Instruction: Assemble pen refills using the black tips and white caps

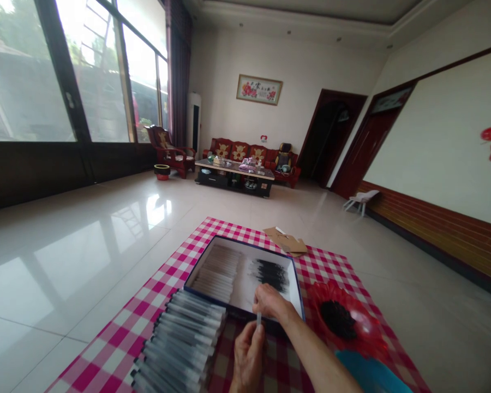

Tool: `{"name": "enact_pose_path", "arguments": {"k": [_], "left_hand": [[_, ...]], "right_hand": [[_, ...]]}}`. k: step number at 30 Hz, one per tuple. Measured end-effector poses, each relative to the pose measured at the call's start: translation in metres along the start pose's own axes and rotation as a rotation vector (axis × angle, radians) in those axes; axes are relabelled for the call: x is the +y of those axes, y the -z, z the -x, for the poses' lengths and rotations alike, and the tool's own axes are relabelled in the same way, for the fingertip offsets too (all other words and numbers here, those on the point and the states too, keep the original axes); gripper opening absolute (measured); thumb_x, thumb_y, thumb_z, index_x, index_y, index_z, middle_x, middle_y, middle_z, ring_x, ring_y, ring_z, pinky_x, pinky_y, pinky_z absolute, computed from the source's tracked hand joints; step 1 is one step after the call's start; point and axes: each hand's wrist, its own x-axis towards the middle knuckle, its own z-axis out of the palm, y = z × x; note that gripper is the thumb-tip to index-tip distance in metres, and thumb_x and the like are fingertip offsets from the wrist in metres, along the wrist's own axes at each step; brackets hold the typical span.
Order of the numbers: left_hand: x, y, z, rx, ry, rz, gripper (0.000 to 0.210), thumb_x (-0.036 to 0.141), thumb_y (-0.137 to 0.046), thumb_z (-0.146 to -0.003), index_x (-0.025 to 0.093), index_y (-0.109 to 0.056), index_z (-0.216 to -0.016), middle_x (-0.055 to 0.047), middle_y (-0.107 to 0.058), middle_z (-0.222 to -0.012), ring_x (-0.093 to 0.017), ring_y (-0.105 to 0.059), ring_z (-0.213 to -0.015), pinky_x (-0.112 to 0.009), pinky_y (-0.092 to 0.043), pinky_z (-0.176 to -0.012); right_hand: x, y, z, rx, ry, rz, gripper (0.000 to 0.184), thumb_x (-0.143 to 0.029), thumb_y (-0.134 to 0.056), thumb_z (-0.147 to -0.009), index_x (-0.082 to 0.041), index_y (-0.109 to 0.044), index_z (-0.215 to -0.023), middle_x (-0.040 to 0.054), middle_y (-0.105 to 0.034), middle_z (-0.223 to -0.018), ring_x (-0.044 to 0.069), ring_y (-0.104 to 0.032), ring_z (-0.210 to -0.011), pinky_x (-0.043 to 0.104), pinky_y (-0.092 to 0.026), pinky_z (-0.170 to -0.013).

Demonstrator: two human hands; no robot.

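Note:
My left hand (249, 349) is closed around a slim, whitish pen barrel (259, 317) that stands upright from between thumb and fingers. Just above, my right hand (270, 300) pinches at the barrel's upper end; its fingertips hide whatever small part is between them. Both hands are over the near edge of a shallow, dark-rimmed white box (245, 284). Inside it, clear thin tubes (216, 273) lie in a row at the left and black slender parts (272, 274) at the right. Left of my hands is a pile of translucent pens with dark ends (180, 344).
A red flower-shaped bowl (368, 311) with small black pieces (337, 319) stands right of the box, a blue container (370, 374) nearer me. Brown cardboard (286, 240) lies behind the box on the pink checked tablecloth (155, 284). A coffee table (233, 172) and sofa stand farther off.

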Motion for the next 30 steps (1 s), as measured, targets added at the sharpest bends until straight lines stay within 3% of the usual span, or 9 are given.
{"name": "enact_pose_path", "arguments": {"k": [3,5,8,12,16,18,20,25,30], "left_hand": [[0.005,-0.001,0.003,-0.034,0.001,0.012,0.051,0.063,-0.058,-0.077,0.013,-0.064,-0.086,0.008,-0.034,-0.051,-0.005,-0.025,-0.042,-0.017,-0.023,-0.039],[0.008,-0.002,0.005,-0.078,0.006,0.023,0.052,0.061,-0.056,-0.080,0.012,-0.065,-0.095,0.007,-0.038,-0.052,-0.005,-0.028,-0.042,-0.017,-0.024,-0.039],[0.011,-0.004,0.008,-0.176,0.000,0.029,0.058,0.059,-0.055,-0.083,0.011,-0.061,-0.113,0.007,-0.040,-0.051,-0.006,-0.031,-0.042,-0.018,-0.025,-0.040],[0.003,-0.002,0.010,-0.232,-0.132,-0.114,0.055,0.054,-0.053,-0.086,0.010,-0.059,-0.119,0.006,-0.045,-0.051,-0.007,-0.038,-0.044,-0.018,-0.032,-0.043],[-0.004,0.001,0.018,-0.209,-0.541,-0.484,0.035,0.041,-0.047,-0.093,0.019,-0.064,-0.114,-0.005,-0.067,-0.076,-0.017,-0.061,-0.070,-0.027,-0.050,-0.064],[-0.001,0.001,0.025,-0.188,-0.798,-0.654,0.030,0.032,-0.044,-0.094,0.023,-0.063,-0.116,-0.008,-0.069,-0.097,-0.021,-0.062,-0.091,-0.035,-0.050,-0.082],[0.005,-0.002,0.032,-0.193,-0.972,-0.779,0.029,0.024,-0.042,-0.095,0.024,-0.060,-0.117,-0.008,-0.068,-0.100,-0.021,-0.062,-0.094,-0.038,-0.048,-0.088],[0.020,-0.010,0.043,-0.307,-1.039,-0.965,0.028,0.018,-0.041,-0.093,0.022,-0.059,-0.115,-0.003,-0.062,-0.074,-0.017,-0.056,-0.068,-0.030,-0.047,-0.068],[0.020,-0.009,0.046,-0.412,-0.975,-1.028,0.030,0.015,-0.039,-0.094,0.021,-0.058,-0.116,-0.003,-0.057,-0.073,-0.017,-0.052,-0.067,-0.030,-0.042,-0.066]], "right_hand": [[0.005,0.012,0.002,0.125,0.025,-0.144,0.015,-0.026,-0.065,-0.081,-0.014,-0.064,-0.073,0.0006,-0.066,-0.071,0.015,-0.064,-0.068,0.028,-0.049,-0.065],[0.011,0.027,0.008,0.264,0.029,-0.269,0.013,-0.023,-0.062,-0.078,-0.016,-0.063,-0.067,0.0017,-0.066,-0.064,0.017,-0.064,-0.067,0.027,-0.047,-0.064],[0.021,0.049,0.032,0.449,0.030,-0.476,0.017,-0.029,-0.052,-0.080,-0.017,-0.062,-0.085,0.0039,-0.068,-0.074,0.018,-0.065,-0.069,0.026,-0.047,-0.062],[0.030,0.058,0.089,0.614,0.011,-0.766,0.044,-0.043,-0.052,-0.081,-0.017,-0.050,-0.117,0.0064,-0.069,-0.088,0.019,-0.067,-0.073,0.027,-0.050,-0.059],[0.033,0.037,0.150,0.842,-0.100,-1.200,0.070,-0.043,-0.071,-0.071,-0.022,-0.042,-0.131,0.0030,-0.068,-0.089,0.019,-0.067,-0.071,0.026,-0.051,-0.055],[0.033,0.020,0.173,0.957,-0.161,-1.269,0.067,-0.041,-0.073,-0.070,-0.024,-0.046,-0.129,0.0015,-0.067,-0.090,0.018,-0.066,-0.073,0.026,-0.053,-0.059],[0.035,0.005,0.190,1.068,-0.210,-1.288,0.062,-0.041,-0.072,-0.072,-0.025,-0.049,-0.127,0.0013,-0.067,-0.092,0.017,-0.067,-0.076,0.026,-0.054,-0.063],[0.040,-0.021,0.208,1.257,-0.273,-1.268,0.063,-0.041,-0.070,-0.075,-0.026,-0.045,-0.131,0.0017,-0.067,-0.095,0.018,-0.067,-0.082,0.026,-0.054,-0.065],[0.040,-0.030,0.207,1.269,-0.262,-1.262,0.061,-0.041,-0.070,-0.076,-0.026,-0.044,-0.129,0.0011,-0.066,-0.092,0.018,-0.067,-0.080,0.027,-0.055,-0.065]]}}
